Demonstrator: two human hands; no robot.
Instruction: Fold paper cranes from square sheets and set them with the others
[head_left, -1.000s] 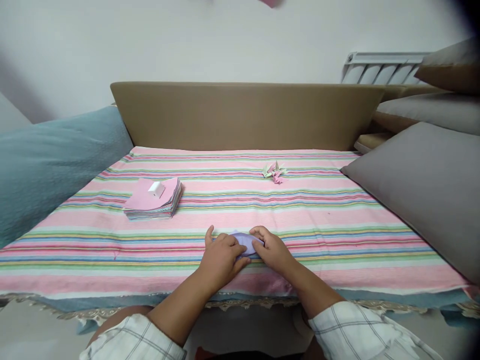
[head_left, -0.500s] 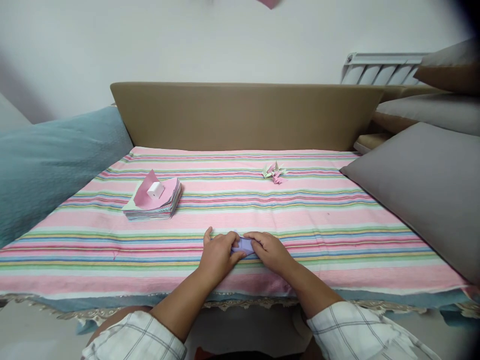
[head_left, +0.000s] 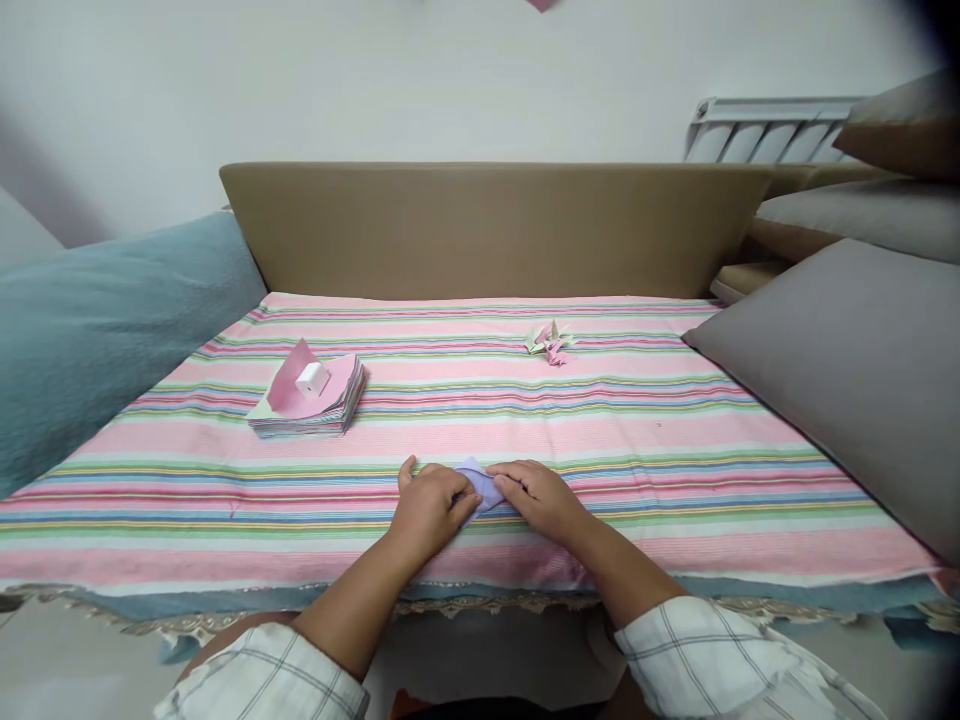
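A small folded piece of purple paper (head_left: 486, 490) lies low over the striped cloth (head_left: 480, 560), between my two hands. My left hand (head_left: 429, 508) pinches its left part between thumb and fingers, the little finger sticking out. On the right side, my right hand (head_left: 541, 503) grips the paper with thumb and forefinger. Part of the paper is covered by the fingers. Farther back sits a little group of folded paper figures (head_left: 551, 343), pink and pale green.
At left stands a stack of paper sheets (head_left: 300, 428) with a curled pink sheet and a white block (head_left: 313, 379) on top. A grey cushion (head_left: 840, 370) leans at right, a blue cushion (head_left: 127, 330) at left. The brown backrest (head_left: 495, 232) runs behind.
My left hand has shifted slightly left. More of the purple paper shows, with a point sticking up at its far side and its left part lifted or bent.
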